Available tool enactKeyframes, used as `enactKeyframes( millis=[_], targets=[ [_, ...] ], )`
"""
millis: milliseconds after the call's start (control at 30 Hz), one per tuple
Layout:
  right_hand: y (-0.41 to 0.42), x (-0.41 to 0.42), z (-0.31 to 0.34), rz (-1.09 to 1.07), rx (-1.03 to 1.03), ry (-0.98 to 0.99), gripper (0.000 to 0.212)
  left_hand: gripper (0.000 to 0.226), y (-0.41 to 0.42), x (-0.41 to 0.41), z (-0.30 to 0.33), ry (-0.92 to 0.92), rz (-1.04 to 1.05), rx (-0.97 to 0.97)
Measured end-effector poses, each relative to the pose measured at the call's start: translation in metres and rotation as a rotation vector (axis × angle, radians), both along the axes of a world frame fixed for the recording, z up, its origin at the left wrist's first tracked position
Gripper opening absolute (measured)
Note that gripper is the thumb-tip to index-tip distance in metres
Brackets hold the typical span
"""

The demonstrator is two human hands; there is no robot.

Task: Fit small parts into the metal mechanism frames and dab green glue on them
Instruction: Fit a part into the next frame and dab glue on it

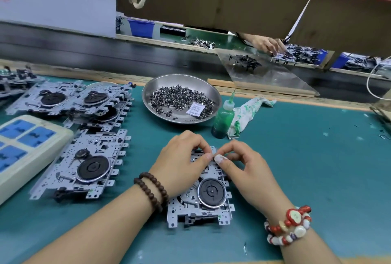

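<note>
A metal mechanism frame with a black round wheel lies on the green mat in front of me. My left hand rests on its far left part, fingers curled over the top edge. My right hand meets it at the frame's far end, thumb and forefinger pinching something tiny there; the part itself is too small to make out. A steel bowl holding several small dark parts stands behind. Next to the bowl stands the green glue bottle, upright.
Several more frames lie stacked at the left, beside a white power strip. A glue-stained rag lies right of the bottle. Across the conveyor another person's hand works on parts.
</note>
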State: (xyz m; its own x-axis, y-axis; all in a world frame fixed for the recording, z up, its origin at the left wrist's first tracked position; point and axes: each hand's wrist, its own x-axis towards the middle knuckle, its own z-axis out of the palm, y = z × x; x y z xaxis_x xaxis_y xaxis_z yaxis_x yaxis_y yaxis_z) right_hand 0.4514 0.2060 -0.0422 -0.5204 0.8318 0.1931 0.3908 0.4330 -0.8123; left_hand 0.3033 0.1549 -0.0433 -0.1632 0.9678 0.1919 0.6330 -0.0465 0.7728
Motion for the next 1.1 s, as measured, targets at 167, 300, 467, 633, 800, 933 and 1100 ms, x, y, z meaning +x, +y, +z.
enactKeyframes(
  millis=[167, 300, 467, 633, 800, 933, 1100],
  targets=[
    [0.0009, -0.001, -0.0014, -0.008, -0.041, 0.033, 0.015, 0.013, 0.0005, 0.0005, -0.0003, -0.022, 0.008, 0.006],
    [0.0016, -0.0018, -0.0028, -0.031, -0.057, 0.044, 0.01, 0.017, 0.0011, 0.0007, -0.0008, 0.0, 0.017, -0.004],
    [0.002, -0.0025, -0.0024, -0.023, -0.083, 0.061, 0.01, 0.018, 0.0017, 0.0002, -0.0021, 0.015, 0.018, -0.012],
    [0.002, -0.0041, -0.0041, -0.037, -0.104, 0.088, 0.012, 0.014, 0.0025, 0.0007, -0.0037, 0.041, 0.037, -0.007],
    [0.0054, -0.0027, -0.0054, -0.006, -0.206, 0.106, 0.013, 0.019, 0.0039, 0.001, -0.0037, 0.028, 0.051, -0.007],
    [0.0087, -0.0026, -0.004, 0.038, -0.28, 0.109, 0.018, 0.022, 0.0034, 0.0006, -0.0049, 0.021, 0.055, 0.007],
    [0.0097, -0.0039, -0.0006, 0.052, -0.343, 0.128, 0.018, 0.022, 0.0032, 0.0008, -0.0051, 0.009, 0.052, 0.024]
  ],
)
